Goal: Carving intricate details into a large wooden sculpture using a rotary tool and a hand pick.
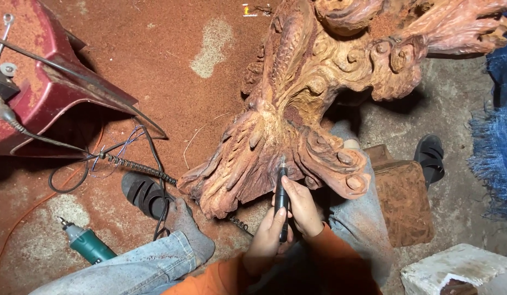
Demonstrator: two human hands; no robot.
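Hands meet low in the picture on one slim black carving tool (281, 196), its tip pressed against the underside of a large reddish wood carving (297, 109) full of scrolls and feathered ridges. The right hand (303, 207) wraps the tool's barrel, fingers curled fully closed around it; the left hand (266, 237) closes on the lower end from beneath, steadying it. The carving rests in front of the person's knees, its lower lobes hanging over the blue jeans (144, 262).

A spring-wrapped flexible shaft (134, 165) runs across the dusty red floor (155, 65) from the dark red machine (40, 87) on the left, passes beside the black sandal (144, 194) and seems to continue toward the tool. A green hand tool (87, 243) lies apart on the floor near the left leg; a wooden block (403, 202) sits by the other sandal (431, 158).

Likely trouble — the tip could skate off the curved grain and scar a finished ridge, since it works in a tight hollow between raised lobes. The shaft lies close to the foot, so a shifted leg might tug it and jerk the tool. Fine dust covers everything, which could make the grip slippery.
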